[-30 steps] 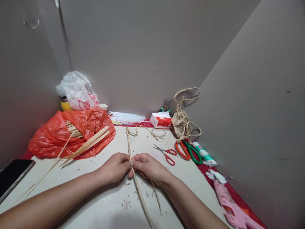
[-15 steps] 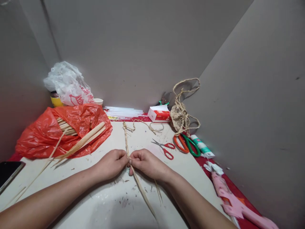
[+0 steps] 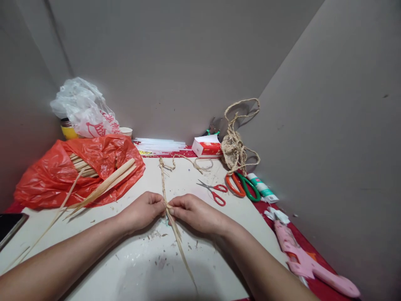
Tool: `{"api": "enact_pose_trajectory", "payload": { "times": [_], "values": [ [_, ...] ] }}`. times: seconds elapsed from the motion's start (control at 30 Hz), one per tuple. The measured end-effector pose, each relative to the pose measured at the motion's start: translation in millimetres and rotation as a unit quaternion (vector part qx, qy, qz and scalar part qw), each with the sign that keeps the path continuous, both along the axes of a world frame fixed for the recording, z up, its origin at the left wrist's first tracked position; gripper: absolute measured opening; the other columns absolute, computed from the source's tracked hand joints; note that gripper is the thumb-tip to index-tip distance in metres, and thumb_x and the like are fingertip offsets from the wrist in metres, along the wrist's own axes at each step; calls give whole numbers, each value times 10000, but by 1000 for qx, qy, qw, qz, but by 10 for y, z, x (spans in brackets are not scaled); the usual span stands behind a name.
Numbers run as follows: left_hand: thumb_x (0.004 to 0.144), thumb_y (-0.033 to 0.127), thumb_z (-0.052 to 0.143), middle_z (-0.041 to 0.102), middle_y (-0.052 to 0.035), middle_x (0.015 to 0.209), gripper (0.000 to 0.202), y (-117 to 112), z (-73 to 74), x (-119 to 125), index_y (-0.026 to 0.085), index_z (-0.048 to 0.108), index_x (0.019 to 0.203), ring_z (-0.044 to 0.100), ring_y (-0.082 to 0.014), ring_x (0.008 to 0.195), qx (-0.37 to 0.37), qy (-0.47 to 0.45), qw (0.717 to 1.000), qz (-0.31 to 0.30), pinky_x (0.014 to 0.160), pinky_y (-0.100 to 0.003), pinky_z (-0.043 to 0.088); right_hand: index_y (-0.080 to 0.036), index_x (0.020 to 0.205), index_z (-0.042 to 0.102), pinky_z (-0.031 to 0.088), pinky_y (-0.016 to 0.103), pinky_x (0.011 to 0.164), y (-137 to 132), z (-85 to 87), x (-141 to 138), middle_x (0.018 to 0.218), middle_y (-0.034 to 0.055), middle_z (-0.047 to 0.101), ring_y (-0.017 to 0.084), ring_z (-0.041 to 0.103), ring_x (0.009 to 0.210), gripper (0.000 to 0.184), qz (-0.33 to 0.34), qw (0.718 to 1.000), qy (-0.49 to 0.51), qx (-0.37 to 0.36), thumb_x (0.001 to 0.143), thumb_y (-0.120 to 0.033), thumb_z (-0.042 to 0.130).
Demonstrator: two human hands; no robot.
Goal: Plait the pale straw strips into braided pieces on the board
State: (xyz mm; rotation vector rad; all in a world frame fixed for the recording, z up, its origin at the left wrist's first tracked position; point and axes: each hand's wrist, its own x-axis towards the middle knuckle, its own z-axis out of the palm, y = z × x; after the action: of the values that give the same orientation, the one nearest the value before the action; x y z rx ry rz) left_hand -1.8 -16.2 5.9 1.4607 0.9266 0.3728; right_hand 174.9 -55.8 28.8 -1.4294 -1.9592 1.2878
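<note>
My left hand (image 3: 144, 210) and my right hand (image 3: 194, 213) meet at the middle of the white board (image 3: 131, 259), both closed in a pinch on a braided straw strand (image 3: 163, 179). The braided part runs away from my fingers toward the far edge. Loose flat straw ends (image 3: 183, 255) trail from my fingers toward me. Small red scissors (image 3: 213, 191) lie open just right of my right hand.
A red plastic bag (image 3: 62, 173) with straw strips sits at the left, a white bag (image 3: 84, 109) and a yellow jar behind it. Twine bundle (image 3: 233, 148), red-white box (image 3: 207, 147), orange-green scissors (image 3: 242, 187), glue tube (image 3: 262, 188) and pink glue gun (image 3: 308, 263) line the right. A phone (image 3: 9, 223) lies far left.
My hands stay pinched on the strand and have worked slightly further along it. The second loose straw end now lies tucked under my right hand. The view has shifted a little to the right.
</note>
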Motion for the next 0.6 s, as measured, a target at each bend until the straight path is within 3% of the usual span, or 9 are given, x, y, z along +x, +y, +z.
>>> {"api": "enact_pose_trajectory", "payload": {
  "times": [0.23, 0.47, 0.6],
  "values": [
    [758, 370, 468, 298, 67, 521, 265, 5, -1, -11, 169, 423, 592, 221, -68, 491, 47, 35, 998, -19, 469, -221, 183, -133, 703, 618, 357, 202, 536, -16, 57, 76, 602, 18, 647, 95, 456, 514, 278, -36, 998, -25, -35, 840, -316, 460],
    [723, 295, 469, 416, 43, 509, 202, -26, 12, 19, 148, 503, 589, 307, -68, 486, 24, -4, 1000, -4, 483, -207, 240, -156, 703, 561, 292, 197, 407, -137, -55, -178, 572, 14, 648, 70, 426, 362, 251, -80, 991, -26, -100, 843, -237, 369],
    [700, 289, 517, 469, 28, 498, 202, -42, 48, 21, 134, 536, 571, 351, -65, 477, -25, -40, 999, 21, 492, -206, 267, -155, 660, 591, 344, 229, 505, -216, -52, -355, 611, 61, 655, 120, 547, 495, 295, -105, 986, -131, 9, 847, -224, 374]
  ]
}}
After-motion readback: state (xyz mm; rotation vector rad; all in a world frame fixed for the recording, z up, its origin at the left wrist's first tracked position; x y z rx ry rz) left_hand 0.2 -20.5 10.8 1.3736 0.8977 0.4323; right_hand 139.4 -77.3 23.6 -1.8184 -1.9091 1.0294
